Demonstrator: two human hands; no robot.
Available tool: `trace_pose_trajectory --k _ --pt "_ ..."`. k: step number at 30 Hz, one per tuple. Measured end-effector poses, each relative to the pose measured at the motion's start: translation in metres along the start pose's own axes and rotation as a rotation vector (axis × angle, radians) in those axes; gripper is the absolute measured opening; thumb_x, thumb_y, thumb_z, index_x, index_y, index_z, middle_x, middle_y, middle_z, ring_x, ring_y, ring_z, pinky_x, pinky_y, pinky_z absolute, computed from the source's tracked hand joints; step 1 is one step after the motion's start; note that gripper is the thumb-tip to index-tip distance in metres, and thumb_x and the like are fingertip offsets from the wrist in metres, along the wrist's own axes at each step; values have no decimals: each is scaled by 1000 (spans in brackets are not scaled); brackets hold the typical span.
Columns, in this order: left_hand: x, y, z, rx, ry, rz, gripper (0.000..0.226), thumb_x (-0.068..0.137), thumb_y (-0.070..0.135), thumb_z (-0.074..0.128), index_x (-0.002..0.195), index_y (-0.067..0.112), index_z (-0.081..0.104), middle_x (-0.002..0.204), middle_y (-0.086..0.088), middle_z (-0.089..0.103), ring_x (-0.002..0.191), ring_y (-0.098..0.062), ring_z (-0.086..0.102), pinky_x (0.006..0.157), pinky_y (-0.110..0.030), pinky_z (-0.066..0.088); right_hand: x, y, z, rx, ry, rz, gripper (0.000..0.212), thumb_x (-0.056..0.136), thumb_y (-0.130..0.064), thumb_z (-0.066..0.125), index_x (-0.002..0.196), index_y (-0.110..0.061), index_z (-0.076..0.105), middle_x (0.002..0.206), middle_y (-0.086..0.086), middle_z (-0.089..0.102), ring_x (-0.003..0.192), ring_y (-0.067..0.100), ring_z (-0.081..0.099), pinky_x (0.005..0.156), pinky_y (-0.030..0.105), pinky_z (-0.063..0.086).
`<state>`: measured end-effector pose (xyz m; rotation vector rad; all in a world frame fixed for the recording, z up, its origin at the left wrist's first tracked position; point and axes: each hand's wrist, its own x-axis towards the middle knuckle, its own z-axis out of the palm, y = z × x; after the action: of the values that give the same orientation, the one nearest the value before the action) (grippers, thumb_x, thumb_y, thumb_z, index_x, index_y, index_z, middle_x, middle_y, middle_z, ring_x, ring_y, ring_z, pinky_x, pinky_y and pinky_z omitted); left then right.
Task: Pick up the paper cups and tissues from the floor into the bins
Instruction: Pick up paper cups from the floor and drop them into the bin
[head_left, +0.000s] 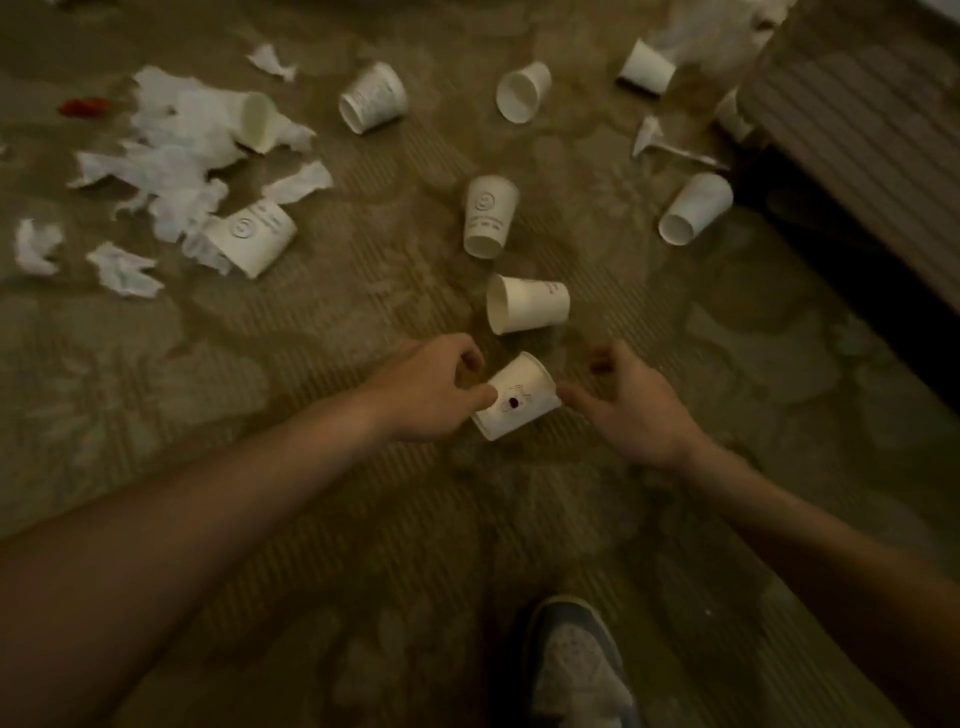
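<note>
A white paper cup (519, 413) with a dark spot lies on its side on the carpet between my hands. My left hand (431, 392) is at its left; the thumb touches the cup's side and the curled fingers hover just off its rim. My right hand (636, 410) is at its right, thumb pointing at the cup, fingers loosely curled, holding nothing. Several more cups lie beyond, the closest being one on its side (530, 304) and another behind it (488, 215). Torn tissues (171, 156) are scattered at the far left. No bin is in view.
A dark striped piece of furniture (857, 130) stands at the upper right, with cups (696, 208) next to it. A small red scrap (83, 107) lies far left. My shoe (576, 670) is on the patterned carpet at the bottom.
</note>
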<state>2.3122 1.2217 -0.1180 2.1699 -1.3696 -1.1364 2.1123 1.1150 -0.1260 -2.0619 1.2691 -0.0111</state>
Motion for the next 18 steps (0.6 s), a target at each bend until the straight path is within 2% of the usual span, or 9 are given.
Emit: trace_pose_trajectory --k 2,4,6,9,13,18 --pt "26 10 25 -18 3 -12 50 90 45 65 134 25 50 129 1 54 117 -18 53 94 -35 48 12 25 5 17 -17 54 58 91 -43 61 140 -21 40 134 1 52 106 9 51 79 24 45" --pt "46 17 47 -24 -6 -33 59 89 44 66 140 24 45 138 -1 49 124 -20 48 95 -33 44 17 45 14 75 -59 145 54 92 -43 60 139 -22 42 129 -1 55 104 11 56 76 26 51" --pt "58 20 60 -56 -13 -77 67 86 45 70 142 25 41 141 -1 46 129 -21 45 99 -35 43 19 54 25 160 -134 157 37 93 -40 59 126 -26 51 118 -6 59 97 8 60 75 28 55" --pt "75 24 66 -138 7 -117 86 75 48 79 146 27 35 145 -1 43 132 -22 43 104 -40 43 33 55 24 193 -157 55 5 95 -34 56 99 -34 59 102 -12 63 86 1 60 66 16 47" --pt "75 24 98 -70 -49 -181 102 68 42 85 150 34 24 146 0 41 132 -24 42 106 -45 41 32 69 28 208 -230 -11 13 97 -31 54 88 -41 58 88 -20 62 80 -3 60 64 14 44" --pt "84 21 104 -45 63 -123 104 73 36 82 151 36 13 146 -1 41 133 -24 41 104 -43 43 51 67 21 156 -252 -96 11 96 -32 52 93 -42 58 94 -17 61 82 -2 59 69 17 46"
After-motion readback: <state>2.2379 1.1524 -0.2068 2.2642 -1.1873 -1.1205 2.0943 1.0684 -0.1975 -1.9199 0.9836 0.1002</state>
